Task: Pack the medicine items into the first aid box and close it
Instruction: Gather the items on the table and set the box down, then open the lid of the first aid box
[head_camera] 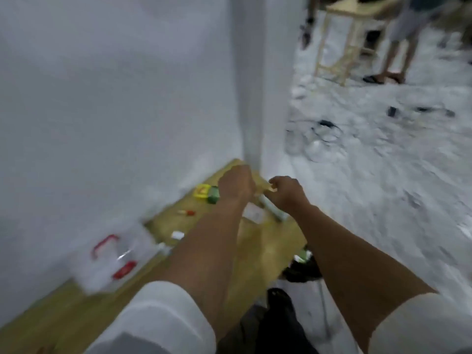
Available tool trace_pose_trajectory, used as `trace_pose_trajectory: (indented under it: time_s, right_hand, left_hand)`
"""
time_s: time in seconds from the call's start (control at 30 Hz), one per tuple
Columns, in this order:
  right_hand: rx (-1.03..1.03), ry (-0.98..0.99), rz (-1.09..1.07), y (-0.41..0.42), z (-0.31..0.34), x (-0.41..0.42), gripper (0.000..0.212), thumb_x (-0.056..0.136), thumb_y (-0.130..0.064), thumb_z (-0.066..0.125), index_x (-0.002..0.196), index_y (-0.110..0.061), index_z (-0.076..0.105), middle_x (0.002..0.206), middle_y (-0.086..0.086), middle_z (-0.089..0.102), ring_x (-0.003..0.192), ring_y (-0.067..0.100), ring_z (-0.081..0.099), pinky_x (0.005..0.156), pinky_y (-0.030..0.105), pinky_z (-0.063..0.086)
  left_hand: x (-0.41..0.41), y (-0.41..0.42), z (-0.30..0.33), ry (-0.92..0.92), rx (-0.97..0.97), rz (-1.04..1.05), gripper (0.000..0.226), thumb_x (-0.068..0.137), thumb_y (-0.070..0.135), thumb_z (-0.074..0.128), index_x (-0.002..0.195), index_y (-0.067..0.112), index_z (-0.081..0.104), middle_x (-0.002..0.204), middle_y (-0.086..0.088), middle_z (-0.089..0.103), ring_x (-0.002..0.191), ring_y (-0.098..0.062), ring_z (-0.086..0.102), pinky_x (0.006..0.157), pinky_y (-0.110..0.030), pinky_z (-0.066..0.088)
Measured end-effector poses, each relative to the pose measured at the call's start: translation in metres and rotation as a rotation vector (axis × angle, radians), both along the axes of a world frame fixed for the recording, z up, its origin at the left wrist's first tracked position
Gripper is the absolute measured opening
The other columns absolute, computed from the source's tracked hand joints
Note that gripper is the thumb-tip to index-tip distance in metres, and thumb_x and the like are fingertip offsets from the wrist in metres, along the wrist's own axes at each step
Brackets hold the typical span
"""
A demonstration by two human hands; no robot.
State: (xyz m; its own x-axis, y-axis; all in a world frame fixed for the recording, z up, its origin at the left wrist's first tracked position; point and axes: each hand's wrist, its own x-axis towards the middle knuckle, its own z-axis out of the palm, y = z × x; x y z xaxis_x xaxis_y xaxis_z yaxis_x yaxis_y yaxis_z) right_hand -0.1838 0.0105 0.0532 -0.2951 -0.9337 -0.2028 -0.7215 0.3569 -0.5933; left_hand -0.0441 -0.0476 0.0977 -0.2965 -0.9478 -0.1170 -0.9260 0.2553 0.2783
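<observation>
Wooden table (pixel 255 254) against white wall, frame blurred. Left hand (pixel 236 185) and right hand (pixel 286 191) both curled at far edge; contents unclear. First aid box (pixel 112 259) well apart: carry items over one at a time.

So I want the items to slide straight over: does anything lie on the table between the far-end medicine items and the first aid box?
Only other small items: a red-and-white piece and a white piece lie on the wooden table between the yellow and green packs and the clear first aid box. Blur hides finer detail.
</observation>
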Motion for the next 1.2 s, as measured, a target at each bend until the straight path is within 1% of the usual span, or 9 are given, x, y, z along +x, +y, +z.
trace_pose_trajectory:
  time_s: [0.07, 0.27, 0.37, 0.47, 0.57, 0.7, 0.9, 1.03, 1.2]
  right_hand:
    - [-0.015, 0.016, 0.130, -0.017, 0.020, 0.058, 0.048, 0.087, -0.038, 0.072, 0.128, -0.013, 0.070, 0.122, 0.007, 0.073, 0.114, 0.028, 0.066, 0.095, 0.033, 0.049]
    - [-0.089, -0.017, 0.461, -0.041, 0.036, 0.231, 0.050, 0.087, -0.036, 0.075, 0.131, -0.012, 0.068, 0.125, 0.010, 0.071, 0.120, 0.029, 0.064, 0.102, 0.034, 0.046]
    - [-0.035, -0.032, 0.598, -0.046, 0.012, 0.300, 0.061, 0.088, -0.041, 0.075, 0.141, -0.015, 0.059, 0.140, 0.009, 0.063, 0.130, 0.026, 0.057, 0.107, 0.034, 0.043]
    - [0.001, -0.026, 0.673, -0.055, -0.030, 0.344, 0.081, 0.086, -0.050, 0.075, 0.152, -0.014, 0.045, 0.157, 0.008, 0.046, 0.144, 0.027, 0.042, 0.115, 0.038, 0.036]
    - [-0.031, 0.025, 0.724, -0.063, -0.070, 0.364, 0.090, 0.086, -0.053, 0.074, 0.157, -0.011, 0.036, 0.162, 0.011, 0.037, 0.149, 0.028, 0.034, 0.119, 0.039, 0.032]
    - [-0.169, 0.064, 0.737, -0.053, -0.092, 0.368, 0.091, 0.086, -0.057, 0.073, 0.155, -0.008, 0.039, 0.161, 0.011, 0.039, 0.147, 0.029, 0.037, 0.117, 0.038, 0.033]
    - [-0.226, 0.129, 0.764, 0.006, -0.091, 0.355, 0.088, 0.085, -0.061, 0.072, 0.148, -0.005, 0.047, 0.152, 0.014, 0.047, 0.139, 0.028, 0.044, 0.108, 0.039, 0.042]
    - [-0.330, 0.230, 0.797, 0.061, -0.088, 0.347, 0.061, 0.094, -0.049, 0.066, 0.129, 0.000, 0.064, 0.136, 0.016, 0.061, 0.127, 0.028, 0.055, 0.104, 0.038, 0.047]
    - [-0.421, 0.253, 0.825, 0.110, -0.096, 0.332, 0.054, 0.101, -0.043, 0.056, 0.141, -0.008, 0.058, 0.146, 0.012, 0.055, 0.135, 0.026, 0.051, 0.109, 0.037, 0.042]
  left_hand:
    - [0.073, -0.003, 0.019, 0.001, -0.042, 0.117, 0.030, 0.091, 0.021, 0.058, 0.119, 0.017, 0.067, 0.118, -0.008, 0.067, 0.110, -0.032, 0.065, 0.078, -0.035, 0.046]
    - [0.288, 0.027, 0.029, 0.010, -0.139, 0.508, 0.042, 0.095, 0.036, 0.055, 0.131, 0.017, 0.062, 0.132, -0.007, 0.064, 0.123, -0.028, 0.059, 0.096, -0.037, 0.047]
    - [0.369, 0.056, -0.007, 0.063, -0.138, 0.669, 0.050, 0.095, 0.044, 0.056, 0.137, 0.017, 0.059, 0.132, -0.006, 0.064, 0.124, -0.027, 0.058, 0.097, -0.040, 0.047]
    - [0.417, 0.080, -0.071, 0.217, -0.102, 0.769, 0.065, 0.093, 0.056, 0.060, 0.146, 0.019, 0.053, 0.148, -0.008, 0.052, 0.134, -0.029, 0.051, 0.105, -0.042, 0.042]
    - [0.432, 0.092, -0.138, 0.408, -0.104, 0.762, 0.077, 0.091, 0.062, 0.060, 0.153, 0.019, 0.045, 0.161, -0.006, 0.038, 0.148, -0.024, 0.034, 0.116, -0.041, 0.030]
    - [0.428, 0.102, -0.186, 0.610, -0.311, 0.746, 0.072, 0.096, 0.054, 0.059, 0.157, 0.022, 0.038, 0.162, -0.002, 0.036, 0.148, -0.020, 0.033, 0.117, -0.035, 0.026]
    - [0.421, 0.151, -0.184, 0.544, -0.295, 0.709, 0.071, 0.097, 0.057, 0.054, 0.158, 0.025, 0.036, 0.163, -0.004, 0.035, 0.147, -0.028, 0.034, 0.116, -0.045, 0.030]
    - [0.413, 0.193, -0.178, 0.552, -0.253, 0.700, 0.073, 0.095, 0.057, 0.058, 0.157, 0.026, 0.037, 0.163, -0.005, 0.034, 0.147, -0.030, 0.034, 0.115, -0.046, 0.032]
    - [0.400, 0.228, -0.180, 0.631, -0.228, 0.720, 0.078, 0.091, 0.056, 0.064, 0.155, 0.025, 0.032, 0.159, -0.011, 0.039, 0.139, -0.036, 0.044, 0.103, -0.046, 0.045]
